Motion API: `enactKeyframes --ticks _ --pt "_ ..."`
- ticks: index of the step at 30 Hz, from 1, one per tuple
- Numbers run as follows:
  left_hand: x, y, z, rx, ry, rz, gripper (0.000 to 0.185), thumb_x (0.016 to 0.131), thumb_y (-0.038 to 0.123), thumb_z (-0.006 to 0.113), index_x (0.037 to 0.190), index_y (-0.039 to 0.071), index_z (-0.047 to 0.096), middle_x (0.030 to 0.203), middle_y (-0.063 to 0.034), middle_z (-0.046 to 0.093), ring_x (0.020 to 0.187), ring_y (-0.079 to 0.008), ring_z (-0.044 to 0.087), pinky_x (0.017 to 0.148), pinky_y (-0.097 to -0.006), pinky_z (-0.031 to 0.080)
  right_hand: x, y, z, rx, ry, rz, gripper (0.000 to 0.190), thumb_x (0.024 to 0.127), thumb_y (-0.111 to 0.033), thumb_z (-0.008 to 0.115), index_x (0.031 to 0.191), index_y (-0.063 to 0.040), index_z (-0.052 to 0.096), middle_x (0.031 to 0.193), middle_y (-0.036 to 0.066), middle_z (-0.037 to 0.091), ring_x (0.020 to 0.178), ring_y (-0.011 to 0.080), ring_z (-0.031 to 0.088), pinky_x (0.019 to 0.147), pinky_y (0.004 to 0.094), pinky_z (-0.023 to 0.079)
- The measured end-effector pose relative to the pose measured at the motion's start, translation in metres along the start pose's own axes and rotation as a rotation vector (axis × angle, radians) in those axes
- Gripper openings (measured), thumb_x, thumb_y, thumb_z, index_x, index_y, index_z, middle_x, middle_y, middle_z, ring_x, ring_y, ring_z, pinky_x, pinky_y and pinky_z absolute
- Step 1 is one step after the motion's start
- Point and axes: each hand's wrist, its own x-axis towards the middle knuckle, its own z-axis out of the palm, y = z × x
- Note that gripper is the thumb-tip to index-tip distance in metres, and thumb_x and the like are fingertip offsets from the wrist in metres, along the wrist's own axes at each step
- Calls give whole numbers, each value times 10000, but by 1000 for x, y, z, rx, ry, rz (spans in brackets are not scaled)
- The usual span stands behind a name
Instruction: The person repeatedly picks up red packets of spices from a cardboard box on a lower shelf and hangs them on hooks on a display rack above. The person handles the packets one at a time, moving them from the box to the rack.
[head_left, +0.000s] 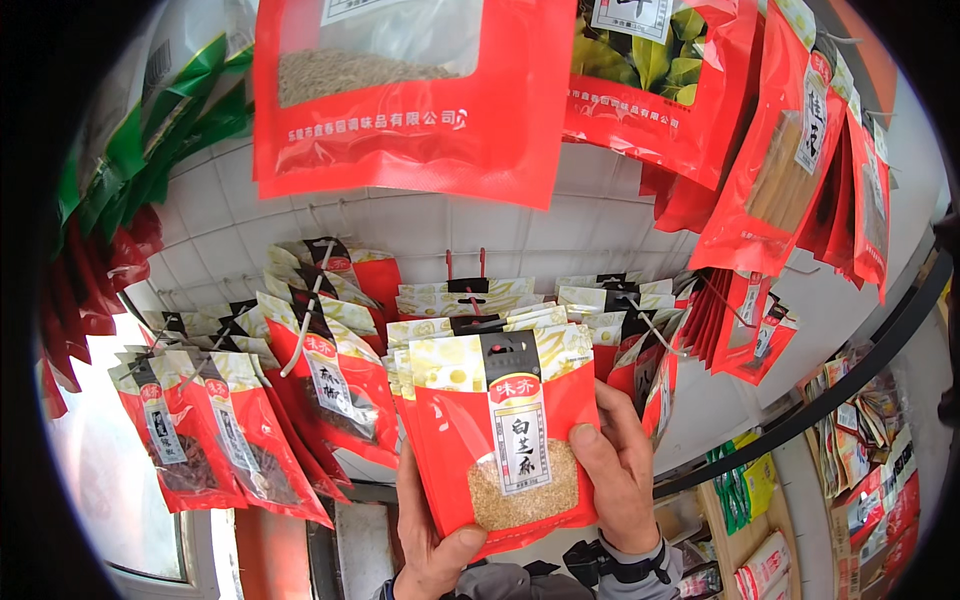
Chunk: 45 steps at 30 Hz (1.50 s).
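A stack of red seasoning packets (442, 442) is between my two hands. Through its clear window the front packet shows pale sesame seeds (517, 495), and its label bears writing. My left hand (431, 544) grips the stack's lower left corner, thumb on the front. On the right edge, my right hand (619, 472) presses its thumb against the front face, fingers behind. Right behind the stack's top hang more packets (465, 292) on a red hook (474, 304). Whether the held packets touch that hook I cannot tell.
Large red spice bags (412, 161) hang overhead on a white wire grid (517, 214). Metal hooks (304, 330) jut out among packets on both sides. Green bags (142, 150) hang upper left. A black curved rail (817, 397) and stocked wooden shelf (731, 547) lie right.
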Motion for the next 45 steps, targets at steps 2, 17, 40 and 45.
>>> enactKeyframes --ticks 2,17,40,45 --pt "2 10 3 -17 -10 -8 1195 729 521 841 1585 12 180 1484 -166 431 1309 -284 517 1075 -420 451 -1 -3 2 -26 -9 -30 516 1037 -206 581 1429 72 394 1315 191 602 1182 185 584 1004 326 465" --pt "-5 36 14 -96 30 -78 1178 713 522 855 1558 -11 231 1467 -169 463 1305 -286 534 1070 -419 460 -3 -21 0 -68 -42 -36 532 1000 -123 604 1432 86 374 1353 215 572 1212 219 588 1026 351 462" --pt "-75 -52 -40 -38 -314 -22 1247 719 423 912 1570 -39 126 1541 -200 352 1396 -282 419 1144 -454 366 -91 3 -56 -93 -38 195 504 871 -136 768 1270 67 539 1190 144 674 1089 162 612 979 334 468" --pt "-84 -69 -14 -8 -450 -104 1235 727 423 904 1578 -18 124 1549 -198 346 1408 -287 404 1163 -451 329 -125 1 -93 -74 75 191 464 928 -193 729 1283 46 549 1204 113 667 1105 132 590 974 325 470"
